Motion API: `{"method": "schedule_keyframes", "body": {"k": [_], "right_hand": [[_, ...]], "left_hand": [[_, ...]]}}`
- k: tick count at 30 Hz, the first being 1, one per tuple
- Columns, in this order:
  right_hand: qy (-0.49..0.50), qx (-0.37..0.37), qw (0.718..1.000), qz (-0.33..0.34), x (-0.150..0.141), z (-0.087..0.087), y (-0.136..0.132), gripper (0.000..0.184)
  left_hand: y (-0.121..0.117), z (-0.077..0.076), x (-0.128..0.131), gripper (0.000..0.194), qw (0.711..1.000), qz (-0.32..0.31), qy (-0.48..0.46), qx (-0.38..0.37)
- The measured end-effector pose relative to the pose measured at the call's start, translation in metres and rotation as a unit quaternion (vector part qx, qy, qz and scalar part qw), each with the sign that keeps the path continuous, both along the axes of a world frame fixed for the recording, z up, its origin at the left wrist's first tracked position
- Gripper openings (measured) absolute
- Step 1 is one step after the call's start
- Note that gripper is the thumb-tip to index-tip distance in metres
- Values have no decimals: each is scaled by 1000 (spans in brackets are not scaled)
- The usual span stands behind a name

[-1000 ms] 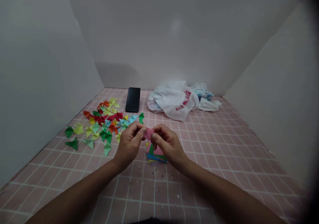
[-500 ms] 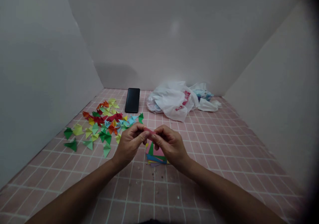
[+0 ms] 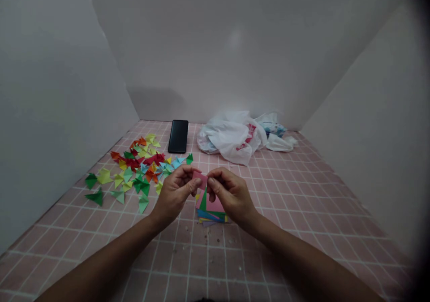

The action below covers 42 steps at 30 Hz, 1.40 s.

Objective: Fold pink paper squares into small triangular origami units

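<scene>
Between my hands is a small folded piece of pink paper [image 3: 200,179], held above the table. My left hand [image 3: 176,196] pinches its left side between thumb and fingers. At the right edge, the thumb and forefinger of my right hand [image 3: 233,199] are closed on the same paper. Just beneath lies a loose stack of coloured paper sheets [image 3: 211,210], pink on top with green, blue and yellow edges showing; my right hand covers part of it.
Many folded paper shapes [image 3: 134,162] in red, orange, yellow, green and blue lie scattered at the left. Behind them rests a black phone [image 3: 178,136]. Crumpled white plastic bags [image 3: 233,136] lie against the back wall. Pale walls enclose the pink tiled surface [image 3: 285,203] on three sides.
The pink paper tilted to a thin edge half a second ago and now shows its flat face again. Both hands stay in nearly the same place, still holding it.
</scene>
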State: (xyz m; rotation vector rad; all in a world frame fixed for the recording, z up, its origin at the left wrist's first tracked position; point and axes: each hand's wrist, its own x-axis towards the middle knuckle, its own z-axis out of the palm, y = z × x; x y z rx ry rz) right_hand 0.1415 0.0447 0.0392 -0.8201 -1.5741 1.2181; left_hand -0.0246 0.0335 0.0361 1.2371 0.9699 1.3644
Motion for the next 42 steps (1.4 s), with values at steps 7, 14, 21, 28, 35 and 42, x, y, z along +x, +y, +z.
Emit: {"method": "schedule_keyframes", "body": {"k": [7,14,21,28,35,42], "right_hand": [[-32,19,999,-7,1,0,1,13],[-39,8,999,-3,0,3,1,10],[-42,17,999,-2,1,2,2,11],[-51,17,999,-4,1,4,1,11],[-76,39,996,-16,0,4,2,11],[-104,49,992,-56,-2,2,0,11]], "left_hand": [[-1,-3,0,14,997,15,59,44],[-2,-2,0,9,996,25,65,58],[-1,-1,0,3,994,23,77,70],[-2,-1,0,2,995,22,68,72],[-2,-2,1,3,995,22,70,63],[-3,-4,3,5,996,34,44,75]]}}
